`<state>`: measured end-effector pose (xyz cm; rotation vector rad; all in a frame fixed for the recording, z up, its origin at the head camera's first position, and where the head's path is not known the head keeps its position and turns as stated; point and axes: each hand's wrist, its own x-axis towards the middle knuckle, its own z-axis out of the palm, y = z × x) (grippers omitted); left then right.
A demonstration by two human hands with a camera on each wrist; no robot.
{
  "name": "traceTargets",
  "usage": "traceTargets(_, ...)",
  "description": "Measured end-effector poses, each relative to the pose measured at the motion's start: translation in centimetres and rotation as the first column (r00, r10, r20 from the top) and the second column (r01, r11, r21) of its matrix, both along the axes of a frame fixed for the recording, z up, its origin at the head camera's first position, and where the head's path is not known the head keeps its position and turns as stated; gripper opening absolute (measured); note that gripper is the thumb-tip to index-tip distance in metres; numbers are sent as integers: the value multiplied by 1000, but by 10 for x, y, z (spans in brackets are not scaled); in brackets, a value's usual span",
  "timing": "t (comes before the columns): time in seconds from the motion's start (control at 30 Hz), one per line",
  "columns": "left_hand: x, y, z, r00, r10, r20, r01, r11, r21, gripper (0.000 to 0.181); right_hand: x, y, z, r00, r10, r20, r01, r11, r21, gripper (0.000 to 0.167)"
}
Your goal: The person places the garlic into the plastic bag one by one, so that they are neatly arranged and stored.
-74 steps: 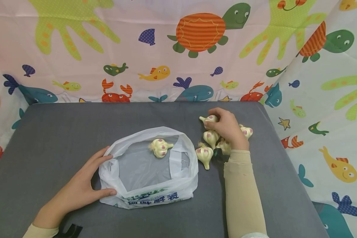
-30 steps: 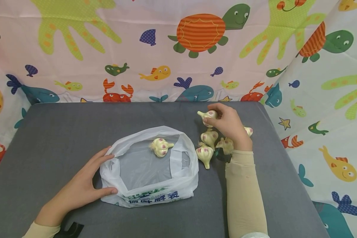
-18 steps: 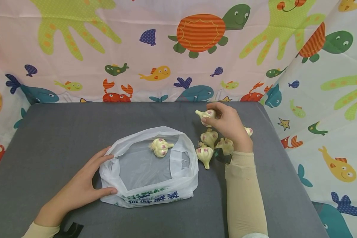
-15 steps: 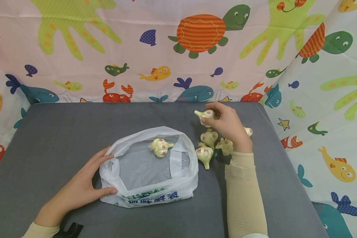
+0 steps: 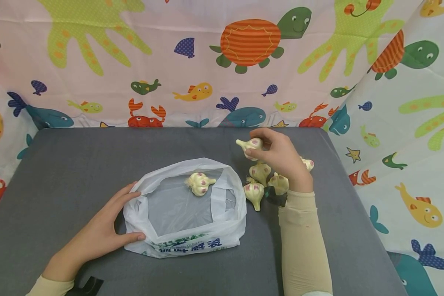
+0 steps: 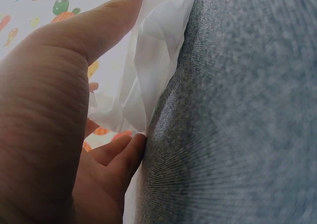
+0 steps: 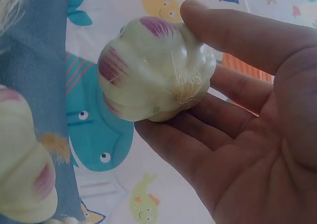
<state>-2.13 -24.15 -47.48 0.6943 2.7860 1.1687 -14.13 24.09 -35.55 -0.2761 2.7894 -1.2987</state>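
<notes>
Gray tbl (image 5: pixel 96 152) w/ white plastic bag (image 5: pixel 185 239) & 4 garlic bulbs (image 5: pixel 254 191) directly on it.

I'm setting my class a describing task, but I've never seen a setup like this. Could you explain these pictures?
There is no robot; a person works bare-handed. The wide view comes from a camera worn on the head; each close-up from a camera on one wrist. On a flat grey surface sits an open white plastic bag with green and blue print; inside it lies one round pale garlic bulb with purple streaks. The left hand holds the bag's side. The right hand holds another such bulb between thumb and fingers. Four more garlic bulbs lie to the right of the bag. Behind hangs a pale fabric backdrop printed with cartoon sea animals.
</notes>
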Motion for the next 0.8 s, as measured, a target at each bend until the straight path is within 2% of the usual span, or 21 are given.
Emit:
traceTargets(0.47, 0, -1, -1, 999, -28, -20, 28, 1000, 10, 108, 4, -15, 6, 994, 109, 15, -109, 994, 17, 53)
traceTargets(0.8, -1, -1, -1, 999, -34, -33, 34, 999, 3, 108, 5, -30, 3, 984, 178, 0, -178, 984, 12, 51)
